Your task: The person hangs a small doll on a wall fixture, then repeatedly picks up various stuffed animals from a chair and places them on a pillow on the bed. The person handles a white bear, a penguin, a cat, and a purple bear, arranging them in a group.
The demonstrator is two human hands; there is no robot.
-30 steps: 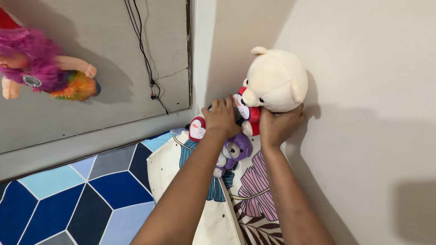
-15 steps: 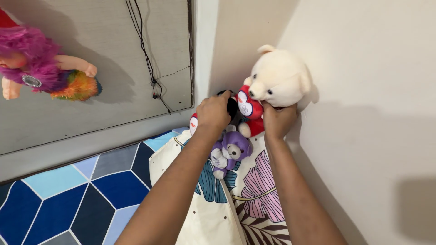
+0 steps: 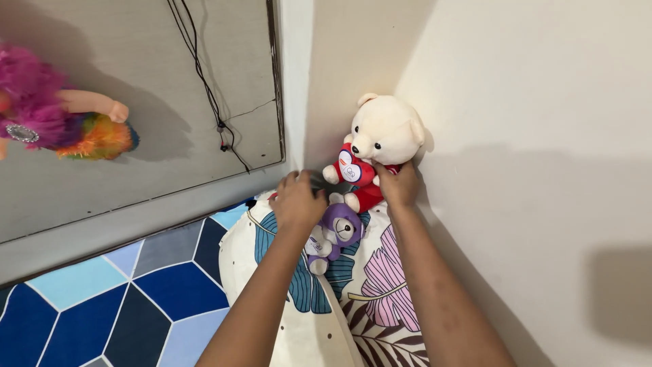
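Note:
A cream teddy bear (image 3: 384, 129) in a red shirt sits upright in the corner where two walls meet, on a leaf-patterned pillow (image 3: 380, 285). My right hand (image 3: 399, 183) grips the bear's body from the right side. Below the bear lies a small purple plush toy (image 3: 336, 230). My left hand (image 3: 297, 200) rests with curled fingers just left of the purple toy, covering a red and dark thing beneath it that I cannot identify.
A doll with pink hair and a rainbow skirt (image 3: 58, 119) hangs on the grey panel at the left. Black cables (image 3: 210, 95) dangle down that panel. A blue hexagon-patterned sheet (image 3: 122, 299) covers the bed at lower left.
The bear has come down from being lifted and now sits lower in the corner. My left hand has moved down and left off the bear, beside the purple toy.

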